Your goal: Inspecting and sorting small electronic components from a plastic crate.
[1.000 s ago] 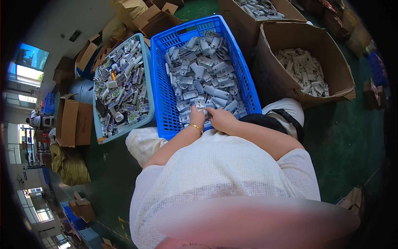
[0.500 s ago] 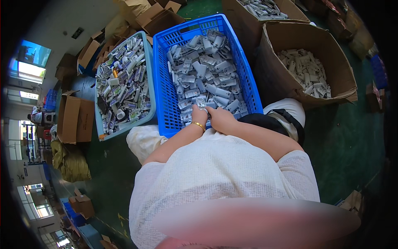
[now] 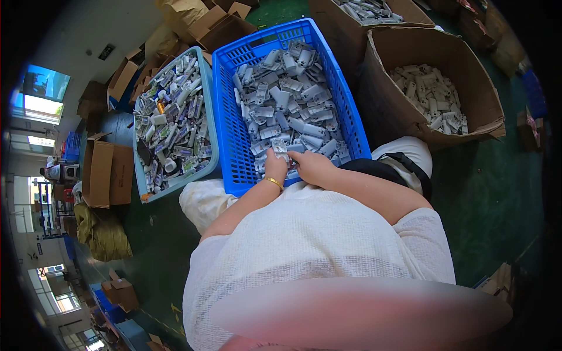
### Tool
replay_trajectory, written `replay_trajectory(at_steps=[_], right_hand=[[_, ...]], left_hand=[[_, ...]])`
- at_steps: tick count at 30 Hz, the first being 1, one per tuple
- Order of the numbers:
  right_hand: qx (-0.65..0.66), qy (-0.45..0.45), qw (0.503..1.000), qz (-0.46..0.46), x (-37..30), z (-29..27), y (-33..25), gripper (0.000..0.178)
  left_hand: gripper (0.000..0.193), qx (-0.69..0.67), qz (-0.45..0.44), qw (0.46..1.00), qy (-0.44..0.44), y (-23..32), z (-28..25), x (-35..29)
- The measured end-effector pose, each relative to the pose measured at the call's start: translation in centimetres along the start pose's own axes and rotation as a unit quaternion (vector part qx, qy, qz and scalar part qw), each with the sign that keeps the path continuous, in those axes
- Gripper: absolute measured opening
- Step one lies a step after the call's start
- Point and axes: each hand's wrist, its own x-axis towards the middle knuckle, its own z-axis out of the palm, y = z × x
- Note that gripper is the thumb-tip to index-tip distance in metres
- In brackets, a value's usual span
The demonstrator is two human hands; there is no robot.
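Observation:
Over the near end of the blue crate (image 3: 225,140), my left hand (image 3: 276,165) grips a small pale plastic housing (image 3: 280,145) between its fingers. Against that piece's right side are the fingertips of my right hand (image 3: 314,168), closed, with most of the fingers hidden under the hand. Below them the crate holds a heap of similar grey-white plastic housings (image 3: 313,130), oblong and hollow, lying every which way. Fine detail of the held piece is too small to make out.
Left of the crate stands a pale teal bin (image 3: 214,126) of mixed small plastic parts. To the right, an open cardboard box (image 3: 386,111) holds white pieces, with another filled box (image 3: 336,35) behind it. A brown carton (image 3: 108,172) and a yellow-green sack (image 3: 104,234) sit farther left.
My left hand has shifted slightly left, and the housing shows more clearly above its fingers. The right hand stays beside it, almost unmoved. The whole view has tilted a little.

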Motion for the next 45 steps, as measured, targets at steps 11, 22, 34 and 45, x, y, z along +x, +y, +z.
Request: replay_trajectory(at_steps=[11, 22, 34, 45], right_hand=[[-0.012, -0.001, 1.0, 0.005, 0.1, 0.1, -1.2, 0.04], [-0.006, -0.012, 1.0, -0.012, 0.6, -0.3, -0.1, 0.039], [-0.017, 0.004, 1.0, 0.014, 0.1, 0.3, -0.7, 0.037], [-0.018, 0.069, 0.997, 0.039, 1.7, 0.7, 1.2, 0.036]], left_hand=[[0.031, -0.156, -0.055, 0.985, 0.039, -1.6, 0.6, 1.4], [0.035, -0.057, -0.011, 0.998, 0.007, 0.7, -0.8, -0.3], [0.031, -0.073, -0.054, 0.996, -0.006, 0.8, -0.4, -0.2], [0.034, -0.191, -0.082, 0.978, -0.019, 0.9, -0.7, -0.8]])
